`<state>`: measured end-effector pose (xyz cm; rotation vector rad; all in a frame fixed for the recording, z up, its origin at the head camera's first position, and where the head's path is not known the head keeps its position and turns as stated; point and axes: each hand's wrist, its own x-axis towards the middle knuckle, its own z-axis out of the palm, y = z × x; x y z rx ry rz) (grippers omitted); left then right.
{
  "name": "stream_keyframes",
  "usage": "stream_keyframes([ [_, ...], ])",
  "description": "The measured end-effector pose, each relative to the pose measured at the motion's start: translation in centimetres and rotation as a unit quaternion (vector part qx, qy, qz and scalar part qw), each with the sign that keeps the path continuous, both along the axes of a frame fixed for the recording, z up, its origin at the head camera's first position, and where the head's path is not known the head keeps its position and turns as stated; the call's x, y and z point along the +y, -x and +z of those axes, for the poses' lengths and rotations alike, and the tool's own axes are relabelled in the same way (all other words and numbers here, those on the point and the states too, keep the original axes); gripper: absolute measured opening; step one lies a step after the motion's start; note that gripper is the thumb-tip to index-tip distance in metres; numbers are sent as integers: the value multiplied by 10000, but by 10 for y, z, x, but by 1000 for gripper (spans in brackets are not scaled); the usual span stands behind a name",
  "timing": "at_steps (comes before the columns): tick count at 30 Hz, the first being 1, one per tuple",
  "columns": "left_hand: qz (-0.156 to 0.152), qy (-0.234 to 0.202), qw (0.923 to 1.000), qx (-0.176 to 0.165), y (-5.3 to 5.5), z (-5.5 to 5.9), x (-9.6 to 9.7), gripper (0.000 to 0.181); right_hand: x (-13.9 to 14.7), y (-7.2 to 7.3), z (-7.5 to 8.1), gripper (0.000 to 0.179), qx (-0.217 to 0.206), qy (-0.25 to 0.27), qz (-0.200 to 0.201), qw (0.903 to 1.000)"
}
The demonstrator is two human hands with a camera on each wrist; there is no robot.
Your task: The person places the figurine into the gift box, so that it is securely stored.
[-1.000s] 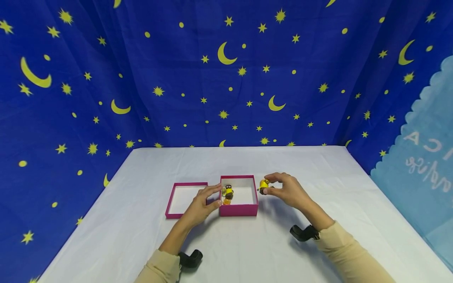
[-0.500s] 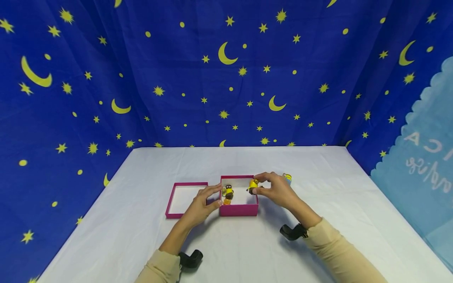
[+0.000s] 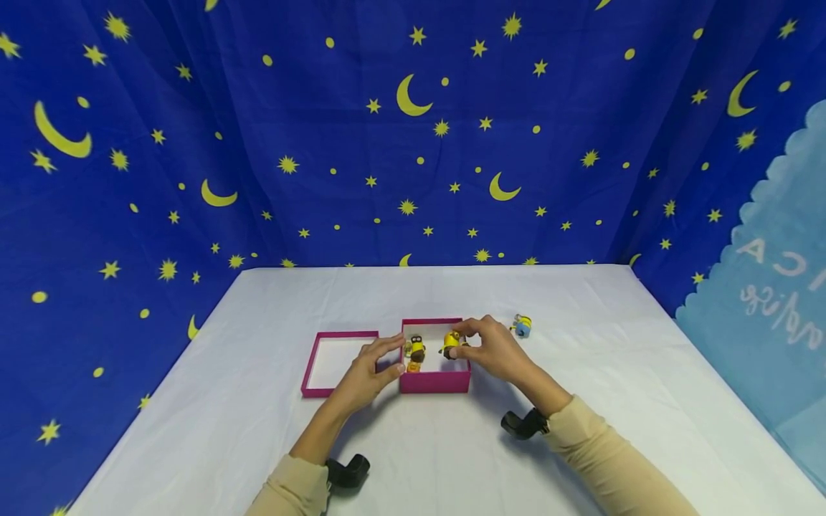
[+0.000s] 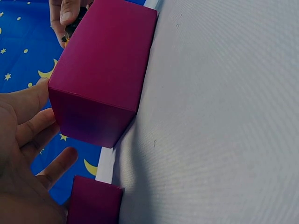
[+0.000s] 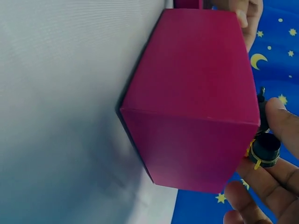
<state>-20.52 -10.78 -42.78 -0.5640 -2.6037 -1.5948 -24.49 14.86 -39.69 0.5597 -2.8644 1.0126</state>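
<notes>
- While the left hand, fingers spread, touches the left wall of the pink box near mid-frame, the right hand pinches a yellow figure between thumb and fingers.
- That yellow figure is at the box's right half; whether it touches the bottom cannot be told.
- Along the box's left side sit a goggled figure and, lower in the frame, an orange piece.
- Left of the box, a shallow pink lid lies hollow side up on the white worktop.
- Beyond the right hand, right of centre, lies a blue-and-yellow figure.
- Across the upper frame hangs a starry blue curtain.
</notes>
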Motion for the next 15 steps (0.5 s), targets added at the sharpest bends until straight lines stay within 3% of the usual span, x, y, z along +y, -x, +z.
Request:
stream_keyframes([
  [5, -98, 89, 9999, 23, 7, -9, -4, 46, -4, -1, -3, 45, -150, -68, -12, 9999],
  [15, -59, 155, 9999, 20, 6, -7, -3, 46, -14, 0, -7, 43, -298, -217, -66, 9993],
])
